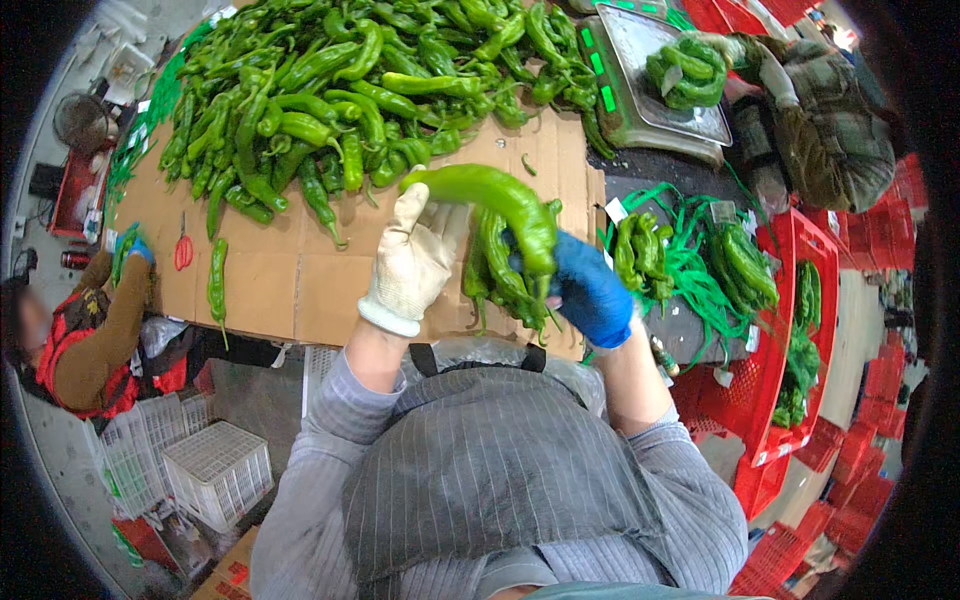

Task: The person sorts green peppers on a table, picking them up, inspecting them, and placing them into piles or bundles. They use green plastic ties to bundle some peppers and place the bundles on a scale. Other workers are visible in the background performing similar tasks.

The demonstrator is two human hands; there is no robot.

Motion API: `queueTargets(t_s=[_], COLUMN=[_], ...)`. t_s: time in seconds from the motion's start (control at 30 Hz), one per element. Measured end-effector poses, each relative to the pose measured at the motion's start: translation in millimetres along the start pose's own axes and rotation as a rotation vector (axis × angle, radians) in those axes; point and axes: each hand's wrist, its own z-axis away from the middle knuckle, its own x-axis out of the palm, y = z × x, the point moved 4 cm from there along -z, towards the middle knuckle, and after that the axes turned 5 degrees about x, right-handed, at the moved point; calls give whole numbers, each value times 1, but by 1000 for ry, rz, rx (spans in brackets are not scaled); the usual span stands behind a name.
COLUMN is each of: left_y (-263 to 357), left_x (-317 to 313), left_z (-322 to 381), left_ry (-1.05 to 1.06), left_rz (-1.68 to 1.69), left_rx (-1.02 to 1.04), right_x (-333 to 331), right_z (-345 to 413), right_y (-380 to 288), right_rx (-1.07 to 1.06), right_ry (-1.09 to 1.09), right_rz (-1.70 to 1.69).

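My left hand (415, 259), in a white knit glove, has its thumb against one end of a large curved green pepper (499, 193), with fingers behind it. The pepper is raised above the cardboard and bends down to the right. My right hand (589, 289), in a blue glove and blurred, is at the pepper's stem end. Its fingers are partly hidden, so whether they grip is unclear. Beneath the raised pepper, several green peppers (495, 251) lie together on the cardboard sheet (330, 289). Beyond my hands spreads a large heap of green peppers (322, 97).
Red-handled scissors (184, 251) and a single pepper (217, 289) lie left. At right are green mesh bags (694, 259), a red crate (825, 300) and a scale (649, 67). One co-worker's gloved hand (716, 46) touches bagged peppers; another's gloved hands (133, 246) hold a pepper.
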Motion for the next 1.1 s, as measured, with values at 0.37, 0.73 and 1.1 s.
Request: queueTargets(t_s=[0.37, 0.73, 1.1], left_y=[-11, -68, -58], left_x=[-48, -47, -42], left_z=[6, -2, -5], left_ry=[11, -140, -277], left_rz=[-555, -1155, -1079], left_rx=[-115, -58, -45], right_x=[-43, -75, -80], right_z=[55, 35, -7], right_y=[15, 28, 73], right_rx=[-318, -196, 239], right_ry=[581, 659, 429], right_rz=[600, 710, 713])
